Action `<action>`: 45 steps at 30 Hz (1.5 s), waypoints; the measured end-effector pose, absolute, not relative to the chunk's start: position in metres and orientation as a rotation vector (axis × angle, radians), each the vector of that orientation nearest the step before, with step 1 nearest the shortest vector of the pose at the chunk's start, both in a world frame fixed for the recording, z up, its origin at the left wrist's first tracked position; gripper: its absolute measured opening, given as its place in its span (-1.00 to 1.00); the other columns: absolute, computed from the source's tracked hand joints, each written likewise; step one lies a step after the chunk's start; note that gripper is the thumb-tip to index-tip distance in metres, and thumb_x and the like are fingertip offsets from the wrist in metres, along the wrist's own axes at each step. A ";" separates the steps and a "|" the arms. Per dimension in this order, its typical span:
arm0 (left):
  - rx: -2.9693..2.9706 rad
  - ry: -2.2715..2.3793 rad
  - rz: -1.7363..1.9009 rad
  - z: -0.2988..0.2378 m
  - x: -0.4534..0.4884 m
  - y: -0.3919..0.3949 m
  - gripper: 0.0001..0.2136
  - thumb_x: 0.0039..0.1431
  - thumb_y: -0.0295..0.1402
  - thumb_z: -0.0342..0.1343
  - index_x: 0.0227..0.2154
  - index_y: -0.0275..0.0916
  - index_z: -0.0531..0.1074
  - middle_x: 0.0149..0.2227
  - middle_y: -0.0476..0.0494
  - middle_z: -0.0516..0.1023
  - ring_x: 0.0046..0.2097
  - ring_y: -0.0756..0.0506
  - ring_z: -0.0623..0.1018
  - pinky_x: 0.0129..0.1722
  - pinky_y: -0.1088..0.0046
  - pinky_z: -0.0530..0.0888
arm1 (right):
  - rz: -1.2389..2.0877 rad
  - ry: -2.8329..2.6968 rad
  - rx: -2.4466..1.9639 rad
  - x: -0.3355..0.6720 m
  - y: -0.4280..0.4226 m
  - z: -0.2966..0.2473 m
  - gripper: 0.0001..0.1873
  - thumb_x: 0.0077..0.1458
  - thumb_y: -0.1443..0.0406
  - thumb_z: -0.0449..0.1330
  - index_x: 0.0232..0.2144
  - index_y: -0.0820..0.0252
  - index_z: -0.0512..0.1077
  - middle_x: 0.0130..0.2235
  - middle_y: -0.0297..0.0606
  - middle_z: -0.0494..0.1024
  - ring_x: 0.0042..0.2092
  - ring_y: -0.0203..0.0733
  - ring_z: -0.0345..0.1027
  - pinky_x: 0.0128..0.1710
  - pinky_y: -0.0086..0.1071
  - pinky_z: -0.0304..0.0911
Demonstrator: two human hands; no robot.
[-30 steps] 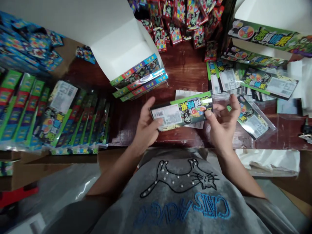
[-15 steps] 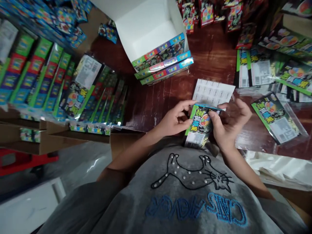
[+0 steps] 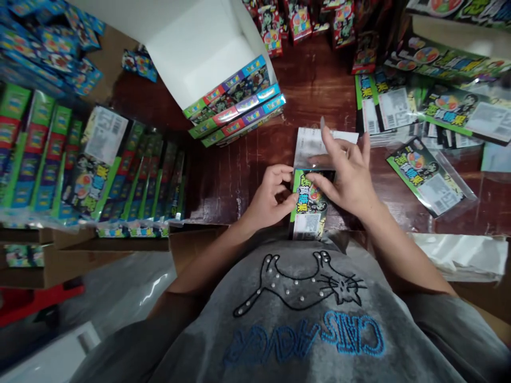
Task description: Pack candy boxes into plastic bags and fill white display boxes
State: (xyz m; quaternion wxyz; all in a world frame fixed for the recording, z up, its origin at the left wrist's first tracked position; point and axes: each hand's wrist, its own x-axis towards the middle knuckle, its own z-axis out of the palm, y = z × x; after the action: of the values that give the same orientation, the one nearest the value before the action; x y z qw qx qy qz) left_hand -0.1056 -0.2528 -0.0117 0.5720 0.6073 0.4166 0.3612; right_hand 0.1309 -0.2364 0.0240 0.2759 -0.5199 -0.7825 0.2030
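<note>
A flat black and green candy box (image 3: 306, 205) with a white label lies at the table's near edge, against my shirt. My left hand (image 3: 275, 197) has its curled fingers on the box's left edge, the thumb near the label. My right hand (image 3: 347, 178) reaches over the box's far right corner. Its thumb presses on the printed face, one finger lies along the far edge, and the other fingers are raised and spread. Just beyond the box is a white sheet of small printed stickers (image 3: 305, 146), partly covered by my right hand.
Stacked colourful boxes (image 3: 239, 101) stand before an open white carton (image 3: 199, 53). Rows of wrapped boxes (image 3: 43, 154) fill the left. Blue packets (image 3: 59, 40) and red packets (image 3: 299, 21) lie at the back. At right is a box in a clear sleeve (image 3: 431, 178).
My right hand has moved in leftward over the box's far edge, and its fingers have lifted and spread. My left hand stays on the box's left edge. The whole view has shifted.
</note>
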 end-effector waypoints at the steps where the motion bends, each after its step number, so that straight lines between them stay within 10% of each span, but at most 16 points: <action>1: 1.428 0.980 0.830 -0.011 -0.107 -0.253 -0.48 0.27 -0.31 0.27 0.22 -0.05 0.23 0.00 -0.13 0.55 -0.07 -0.08 0.61 -0.16 0.42 0.57 | 0.605 -2.102 -1.384 0.134 -0.233 0.024 -0.10 0.42 -0.14 0.16 0.61 -0.14 -0.06 0.05 -0.18 0.75 0.34 0.28 0.40 0.54 0.58 -0.45; 7: 1.482 0.911 0.743 -0.011 -0.118 -0.243 -0.50 0.26 -0.36 0.28 0.23 -0.05 0.34 -0.02 -0.10 0.58 -0.06 -0.08 0.62 -0.13 0.43 0.57 | 0.768 -1.772 -1.189 0.157 -0.247 -0.008 -0.10 0.37 0.02 0.30 0.59 -0.21 -0.01 0.16 -0.13 0.67 0.18 0.17 0.57 0.37 0.30 0.31; 15: 1.536 0.889 0.956 -0.010 -0.106 -0.226 -0.96 0.42 -0.36 0.25 -0.13 -0.14 0.52 0.09 -0.14 0.67 0.13 -0.11 0.68 0.18 0.26 0.59 | 0.916 -1.512 -1.106 0.141 -0.269 -0.033 -0.20 0.40 0.13 0.31 0.54 -0.35 0.10 0.03 -0.30 0.68 0.01 -0.04 0.61 0.12 0.00 0.62; 20: 1.457 0.904 1.001 0.007 -0.097 -0.229 -0.77 0.36 -0.34 0.32 0.03 -0.11 0.50 -0.05 -0.09 0.75 0.02 -0.09 0.74 0.07 0.32 0.64 | 0.947 -1.455 -1.138 0.141 -0.270 -0.010 -0.05 0.36 0.06 0.36 0.57 -0.44 -0.06 0.18 -0.27 0.62 0.04 -0.04 0.64 0.10 0.00 0.65; 35: 1.479 1.079 0.773 0.053 -0.098 -0.221 -0.88 0.27 -0.28 0.36 -0.28 -0.23 0.66 -0.25 -0.08 0.76 -0.22 -0.05 0.69 -0.18 0.42 0.60 | 1.239 -1.315 -1.298 0.139 -0.260 0.031 -0.20 0.22 0.04 0.49 0.39 -0.21 0.27 -0.22 -0.36 0.72 -0.19 -0.07 0.67 -0.05 -0.09 0.66; 45: 1.586 0.899 0.794 0.033 -0.098 -0.222 -0.95 0.32 -0.35 0.33 -0.25 -0.20 0.60 -0.10 -0.15 0.75 -0.04 -0.09 0.71 0.04 0.32 0.62 | 1.151 -1.851 -1.256 0.175 -0.241 0.068 -0.77 0.27 0.05 0.42 -0.09 -0.08 0.61 -0.08 -0.24 0.69 -0.01 -0.01 0.56 0.07 -0.05 0.47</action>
State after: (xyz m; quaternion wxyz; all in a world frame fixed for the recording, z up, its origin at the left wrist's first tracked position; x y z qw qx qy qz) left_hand -0.0985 -0.2224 0.0330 0.5453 0.6686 0.3789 0.3348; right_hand 0.1749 -0.2411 0.0684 0.3078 -0.4751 -0.7001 0.4352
